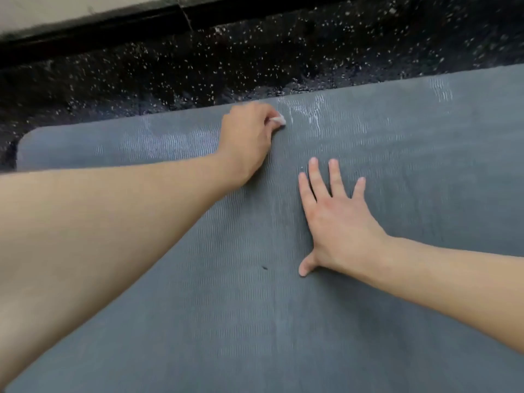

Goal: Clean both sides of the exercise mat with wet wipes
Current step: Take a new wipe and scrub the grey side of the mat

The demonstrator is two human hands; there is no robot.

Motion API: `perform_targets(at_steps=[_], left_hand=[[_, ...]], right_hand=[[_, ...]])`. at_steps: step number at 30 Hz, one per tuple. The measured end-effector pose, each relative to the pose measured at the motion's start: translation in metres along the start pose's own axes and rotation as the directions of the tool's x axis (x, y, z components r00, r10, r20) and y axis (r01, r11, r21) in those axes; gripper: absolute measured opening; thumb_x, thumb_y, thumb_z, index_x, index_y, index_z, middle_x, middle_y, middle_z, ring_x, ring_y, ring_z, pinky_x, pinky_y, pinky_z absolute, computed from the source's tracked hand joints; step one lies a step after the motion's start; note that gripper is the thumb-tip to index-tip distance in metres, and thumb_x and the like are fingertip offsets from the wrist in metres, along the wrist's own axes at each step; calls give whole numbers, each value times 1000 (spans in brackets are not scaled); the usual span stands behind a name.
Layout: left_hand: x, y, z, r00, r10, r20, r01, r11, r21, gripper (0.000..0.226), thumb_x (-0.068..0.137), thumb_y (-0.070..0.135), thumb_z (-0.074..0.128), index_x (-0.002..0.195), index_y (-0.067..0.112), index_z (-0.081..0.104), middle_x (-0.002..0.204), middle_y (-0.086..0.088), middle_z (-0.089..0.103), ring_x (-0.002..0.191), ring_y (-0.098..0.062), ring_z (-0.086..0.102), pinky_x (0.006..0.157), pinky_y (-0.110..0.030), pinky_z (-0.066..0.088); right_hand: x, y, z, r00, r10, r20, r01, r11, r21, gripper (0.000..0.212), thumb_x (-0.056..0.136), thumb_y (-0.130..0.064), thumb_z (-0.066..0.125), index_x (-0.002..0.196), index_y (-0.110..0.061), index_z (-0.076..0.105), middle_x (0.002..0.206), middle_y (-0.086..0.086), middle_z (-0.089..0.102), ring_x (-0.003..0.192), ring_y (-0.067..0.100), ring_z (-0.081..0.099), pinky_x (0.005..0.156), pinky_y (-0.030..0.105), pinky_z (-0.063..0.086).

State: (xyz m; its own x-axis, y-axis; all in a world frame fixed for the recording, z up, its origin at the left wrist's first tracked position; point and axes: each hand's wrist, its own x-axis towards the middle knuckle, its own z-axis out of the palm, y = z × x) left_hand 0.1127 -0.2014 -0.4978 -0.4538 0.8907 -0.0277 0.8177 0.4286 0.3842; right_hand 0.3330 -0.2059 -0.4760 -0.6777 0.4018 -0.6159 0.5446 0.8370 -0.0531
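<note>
A black rubber floor (198, 61) flecked with white runs along the far side, meeting a pale wall (71, 9) above a dark skirting strip. Over the floor lies the grey exercise mat (226, 307), spread flat and filling most of the view, its far edge running left to right and its far left corner rounded. Wet streaks (306, 114) shine along the mat's far edge, and a small dark speck (265, 268) sits near the middle. The right hand (337, 219) lies flat on the mat's middle, fingers straight and spread, holding nothing and seemingly pinning the mat down. The left hand (246, 140) reaches to the far edge, its fingers curled tight round a bunched white wet wipe (279, 120), of which only a small tip shows, pressed against the mat. The step in hand looks to be wiping the upward face along its far edge. Much of the near surface appears dry, so this side seems partly done. The next move likely calls for drawing the wipe across the unwetted area with steady pressure while the flat hand keeps the mat from sliding, and the speck will want a pass.
</note>
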Motion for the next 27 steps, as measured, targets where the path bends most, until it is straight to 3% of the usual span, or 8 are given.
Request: perform_targets(at_steps=[6, 10, 12, 14, 17, 21, 27], left_hand=[[-110, 22, 5, 981, 76, 181, -59, 993, -100, 14, 98, 29, 61, 96, 24, 74, 95, -1, 71, 92, -28, 67, 77, -40, 54], [-103, 23, -8, 924, 163, 346, -140, 986, -92, 18, 100, 30, 58, 105, 23, 74, 102, -3, 69, 100, -27, 65, 83, -39, 52], [-79, 16, -18, 930, 192, 313, -178, 981, -73, 19, 100, 29, 59, 105, 21, 74, 102, -5, 69, 100, -29, 65, 84, -38, 51], [-55, 3, -24, 972, 117, 204, -116, 993, -17, 17, 98, 28, 60, 104, 22, 75, 103, -5, 71, 99, -29, 65, 83, -37, 50], [-52, 2, -22, 975, 52, 217, -65, 996, 54, 19, 98, 32, 59, 105, 27, 76, 105, -3, 74, 101, -30, 66, 82, -38, 49], [-92, 21, -17, 932, 151, 330, -155, 988, -14, 21, 99, 34, 58, 110, 28, 75, 105, -5, 73, 102, -31, 65, 80, -38, 49], [-92, 16, -8, 930, 234, 282, -249, 968, 20, 25, 102, 34, 54, 114, 24, 73, 107, -8, 68, 103, -31, 64, 79, -39, 47]], right_hand=[[-3, -4, -5, 997, 15, 71, -13, 999, -31, 174, 50, -94, 73, 159, 1, -24, 166, 24, -36, 155, 53, -22, 119, 78, 17], [-2, -9, -17, 992, 46, 118, -45, 999, -10, 176, 49, -89, 79, 160, -3, -27, 164, 19, -42, 153, 51, -28, 120, 79, 11], [-2, -11, -23, 990, 65, 126, -64, 998, -12, 178, 47, -89, 81, 160, -4, -28, 164, 17, -42, 154, 50, -29, 120, 78, 11], [-4, -11, -25, 990, 75, 118, -75, 997, -10, 179, 46, -88, 81, 160, -6, -28, 166, 14, -40, 155, 47, -27, 122, 77, 11], [-2, -14, -28, 990, 91, 106, -89, 996, -21, 179, 43, -89, 81, 161, -8, -27, 167, 11, -38, 156, 45, -26, 123, 75, 12], [-6, -22, -29, 983, 142, 118, -137, 989, -48, 182, 38, -90, 81, 162, -9, -25, 169, 10, -36, 158, 44, -22, 124, 72, 16], [-7, -24, -31, 983, 158, 93, -158, 987, 0, 182, 35, -84, 88, 165, -14, -18, 172, 5, -31, 160, 39, -19, 125, 70, 15]])
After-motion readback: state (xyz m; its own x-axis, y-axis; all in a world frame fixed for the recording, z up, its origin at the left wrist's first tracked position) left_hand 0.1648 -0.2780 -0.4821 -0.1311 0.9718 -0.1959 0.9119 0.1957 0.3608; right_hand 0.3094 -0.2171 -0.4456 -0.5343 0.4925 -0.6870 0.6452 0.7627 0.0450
